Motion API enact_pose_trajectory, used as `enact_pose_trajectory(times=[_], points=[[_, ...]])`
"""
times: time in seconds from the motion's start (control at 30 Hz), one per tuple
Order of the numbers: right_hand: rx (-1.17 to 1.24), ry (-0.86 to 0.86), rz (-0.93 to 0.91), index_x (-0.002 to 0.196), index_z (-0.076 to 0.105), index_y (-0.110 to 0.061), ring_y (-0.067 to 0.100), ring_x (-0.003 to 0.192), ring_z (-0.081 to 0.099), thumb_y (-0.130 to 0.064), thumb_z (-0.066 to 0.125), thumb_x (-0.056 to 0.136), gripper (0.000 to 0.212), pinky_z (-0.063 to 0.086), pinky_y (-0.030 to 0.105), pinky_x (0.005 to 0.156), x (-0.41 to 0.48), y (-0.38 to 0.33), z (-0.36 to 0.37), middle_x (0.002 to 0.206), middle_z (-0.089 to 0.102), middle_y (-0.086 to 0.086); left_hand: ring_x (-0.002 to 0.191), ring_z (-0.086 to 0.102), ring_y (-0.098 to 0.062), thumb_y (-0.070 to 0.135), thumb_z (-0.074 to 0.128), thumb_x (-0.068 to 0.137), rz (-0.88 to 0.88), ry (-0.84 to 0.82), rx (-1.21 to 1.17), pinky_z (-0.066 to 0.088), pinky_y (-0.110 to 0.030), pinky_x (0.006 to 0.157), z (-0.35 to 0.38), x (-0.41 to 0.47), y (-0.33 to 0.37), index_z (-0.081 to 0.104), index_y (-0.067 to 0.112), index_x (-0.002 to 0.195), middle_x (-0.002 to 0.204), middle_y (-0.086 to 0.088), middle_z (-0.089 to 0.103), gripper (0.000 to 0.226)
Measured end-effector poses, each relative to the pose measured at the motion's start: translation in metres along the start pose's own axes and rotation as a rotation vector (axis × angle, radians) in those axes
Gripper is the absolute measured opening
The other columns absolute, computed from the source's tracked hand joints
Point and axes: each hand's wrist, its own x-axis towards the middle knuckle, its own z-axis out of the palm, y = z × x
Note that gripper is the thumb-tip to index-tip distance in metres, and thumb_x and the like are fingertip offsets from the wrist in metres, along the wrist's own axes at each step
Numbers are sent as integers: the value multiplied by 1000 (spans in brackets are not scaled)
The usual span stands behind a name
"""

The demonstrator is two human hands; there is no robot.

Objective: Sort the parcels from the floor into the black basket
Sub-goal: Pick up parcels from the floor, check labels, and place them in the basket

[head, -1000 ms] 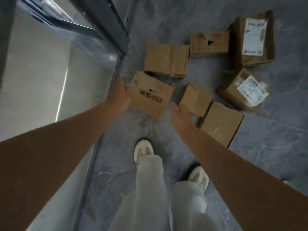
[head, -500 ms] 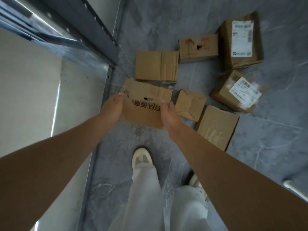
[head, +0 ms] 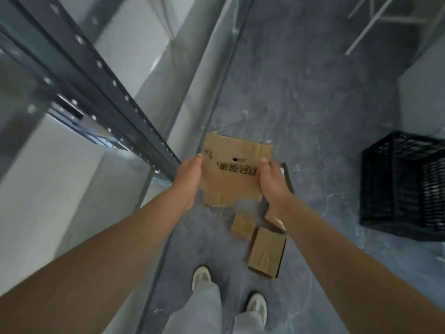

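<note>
head view: you now hold the parcel (head: pixel 237 169) off the floor (head: pixel 301 116), left hand (head: pixel 189 175) and right hand (head: pixel 271 178) gripping its sides; black basket (head: pixel 395 186) comes into sight, ready for drop-off.

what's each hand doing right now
Left hand: grips the left edge of the flat brown cardboard parcel.
Right hand: grips its right edge.

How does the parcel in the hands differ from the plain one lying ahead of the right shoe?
The held parcel is lifted off the grey floor, gripped at its sides by the left hand and right hand; the floor parcel lies on it. The held parcel bears black print; the floor parcel's top is plain. The held parcel's lower edge is ragged; the floor parcel's edges look straight. Both are brown cardboard.
</note>
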Motion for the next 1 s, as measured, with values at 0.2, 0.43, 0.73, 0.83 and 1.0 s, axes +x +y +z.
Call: enact_pose_trajectory(times=[0.2, 0.43, 0.73, 0.83, 1.0], points=[[17, -39, -250, 133, 42, -14, 23, 114, 53, -59, 27, 100, 58, 45, 46, 102, -127, -129, -53, 122, 53, 3, 100, 65, -22, 43, 49, 92, 201, 93, -210, 49, -42, 95, -20, -174, 123, 67, 22, 98, 107, -4, 71, 29], [178, -145, -318, 96, 68, -13, 25, 89, 69, -49, 30, 104, 53, 57, 40, 73, -263, -194, -80, 97, 72, 11, 97, 62, -16, 40, 38, 103, 408, 108, -245, 51, -30, 82, -83, -336, 192, 65, 27, 97, 105, 0, 68, 30], [114, -305, -403, 115, 64, -6, 22, 87, 65, -28, 50, 101, 29, 51, 28, 60, -364, -212, -42, 100, 69, 10, 114, 61, -8, 40, 32, 105, 561, 224, -185, 44, -27, 99, -173, -447, 138, 70, 40, 105, 115, 13, 69, 38], [46, -387, -376, 113, 64, -9, 22, 90, 65, -27, 48, 102, 27, 54, 32, 68, -398, -191, -16, 98, 69, 9, 114, 62, -9, 35, 33, 104, 506, 284, -265, 47, -25, 97, -197, -474, 98, 64, 31, 116, 120, 6, 68, 34], [-12, -480, -390, 114, 63, -10, 24, 91, 68, -25, 50, 101, 24, 59, 31, 61, -448, -166, 17, 106, 69, 13, 107, 67, -19, 28, 43, 103, 468, 406, -422, 52, -37, 97, -238, -525, 56, 64, 12, 114, 111, -6, 72, 29]])
